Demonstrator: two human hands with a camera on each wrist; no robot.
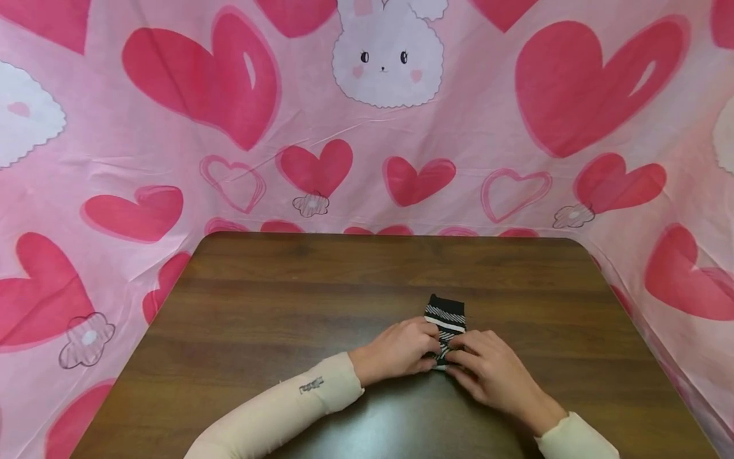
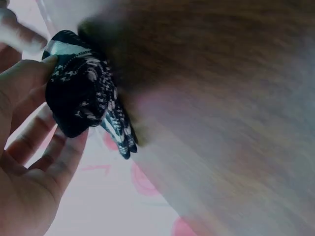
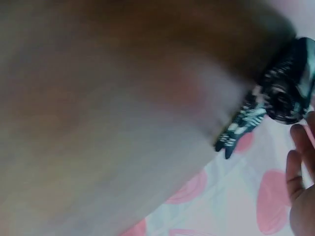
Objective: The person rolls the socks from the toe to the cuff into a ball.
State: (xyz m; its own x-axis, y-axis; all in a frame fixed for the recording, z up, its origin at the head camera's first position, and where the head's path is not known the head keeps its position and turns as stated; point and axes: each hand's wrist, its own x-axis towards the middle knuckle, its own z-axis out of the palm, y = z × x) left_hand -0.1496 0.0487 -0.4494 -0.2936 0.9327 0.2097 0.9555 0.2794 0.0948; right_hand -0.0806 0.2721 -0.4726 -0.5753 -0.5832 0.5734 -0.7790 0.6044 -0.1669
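A black sock point(image 1: 445, 310) with white stripes and patterning lies on the table, its flat end pointing away from me. The near end is turned over into a thick roll, whose coiled side shows on the sock point(image 3: 283, 101) in the right wrist view. My left hand point(image 1: 401, 349) holds the roll from the left. In the left wrist view the thumb of that left hand point(image 2: 29, 182) is on one side of the sock point(image 2: 81, 91) and its fingers are on the other. From the right, my right hand point(image 1: 493, 370) grips the roll with bent fingers, partly covering it.
The brown wooden table point(image 1: 275, 306) has rounded far corners. Behind it and along both sides hangs a pink cloth point(image 1: 367, 172) printed with hearts and white animal faces. Cream sleeves point(image 1: 287, 408) cover both forearms.
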